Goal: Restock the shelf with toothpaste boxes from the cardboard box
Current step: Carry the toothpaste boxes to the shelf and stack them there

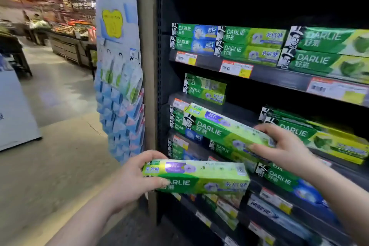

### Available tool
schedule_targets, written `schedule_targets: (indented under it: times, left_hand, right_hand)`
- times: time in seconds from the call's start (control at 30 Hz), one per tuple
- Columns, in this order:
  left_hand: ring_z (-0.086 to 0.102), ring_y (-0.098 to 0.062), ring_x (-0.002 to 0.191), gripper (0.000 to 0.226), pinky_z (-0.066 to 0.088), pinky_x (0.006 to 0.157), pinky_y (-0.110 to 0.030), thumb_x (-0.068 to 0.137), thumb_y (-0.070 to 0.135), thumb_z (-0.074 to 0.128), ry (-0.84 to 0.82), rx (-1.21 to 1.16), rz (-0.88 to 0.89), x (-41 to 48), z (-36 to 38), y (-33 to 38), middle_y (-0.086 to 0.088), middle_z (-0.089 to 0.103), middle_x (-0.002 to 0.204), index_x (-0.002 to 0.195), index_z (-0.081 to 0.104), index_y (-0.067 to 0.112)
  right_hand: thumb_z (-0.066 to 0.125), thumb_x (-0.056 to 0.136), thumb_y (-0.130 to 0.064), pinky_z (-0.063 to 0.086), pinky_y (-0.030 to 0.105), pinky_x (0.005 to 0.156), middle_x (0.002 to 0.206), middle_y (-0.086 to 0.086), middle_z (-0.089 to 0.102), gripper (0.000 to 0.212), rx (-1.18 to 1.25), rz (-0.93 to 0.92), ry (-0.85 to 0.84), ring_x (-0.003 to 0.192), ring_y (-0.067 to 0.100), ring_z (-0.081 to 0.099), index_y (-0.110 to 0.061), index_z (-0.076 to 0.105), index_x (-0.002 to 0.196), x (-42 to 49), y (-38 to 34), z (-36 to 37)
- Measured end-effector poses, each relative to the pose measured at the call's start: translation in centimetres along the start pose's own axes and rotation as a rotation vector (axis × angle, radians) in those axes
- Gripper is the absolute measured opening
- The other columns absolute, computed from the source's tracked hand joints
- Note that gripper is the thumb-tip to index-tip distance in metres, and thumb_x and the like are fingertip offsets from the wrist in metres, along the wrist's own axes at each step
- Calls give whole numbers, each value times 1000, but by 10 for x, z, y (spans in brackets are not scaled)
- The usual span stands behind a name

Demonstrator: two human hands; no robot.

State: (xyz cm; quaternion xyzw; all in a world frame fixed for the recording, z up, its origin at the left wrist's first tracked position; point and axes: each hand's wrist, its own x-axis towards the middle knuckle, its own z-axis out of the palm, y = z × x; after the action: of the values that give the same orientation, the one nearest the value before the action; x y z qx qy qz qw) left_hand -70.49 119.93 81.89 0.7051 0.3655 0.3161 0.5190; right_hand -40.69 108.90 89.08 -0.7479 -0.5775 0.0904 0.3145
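The left hand (129, 180) is clamped on the left end of a green toothpaste box (196, 176), thumb on its front face and fingers over the top edge; the box lies level in the air, just in front of the dark shelf unit (165, 78) and clear of its boards. The right hand (283, 146) grips the right end of a second toothpaste box (225, 128), fingers over the top and thumb beneath; this box tilts down to the right, its left end close to the price rail (180, 104) of the middle shelf. A short stack of two boxes (204, 89) stands on that shelf behind it; more green boxes (249, 43) fill the shelf above. The cardboard box is out of view.
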Motion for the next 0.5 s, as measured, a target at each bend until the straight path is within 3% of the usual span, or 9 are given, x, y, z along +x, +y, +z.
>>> schedule_targets:
  times: [0.07,0.17,0.3,0.5]
  left_hand:
    - [60,-4,66,50,47,64,-17,38,37,75,-24,2,3,35,-4,-10,10,70,75,87,65,40]
    - [60,-7,71,51,46,69,-22,38,39,74,-18,7,2,80,-11,-15,11,69,79,88,64,40]
    - [62,-6,71,49,48,67,-19,39,36,75,-55,-2,11,133,-24,-12,12,69,80,87,64,39]
    - [63,-4,67,47,50,64,-18,38,36,74,-29,-12,30,192,-44,-25,11,71,76,84,67,32]
  right_hand:
    - [70,70,-43,46,38,73,96,-7,67,31,28,29,28,87,22,63,-37,55,97,32,6,4]
    - [64,60,-60,49,44,74,94,6,70,52,13,12,73,85,29,64,-32,58,104,84,19,12]
    - [73,75,-26,32,16,67,103,1,62,44,-22,-21,101,92,14,56,-14,58,114,156,31,23]
    - [70,77,-28,34,19,82,118,9,61,50,-22,26,116,106,20,55,-12,55,121,241,36,48]
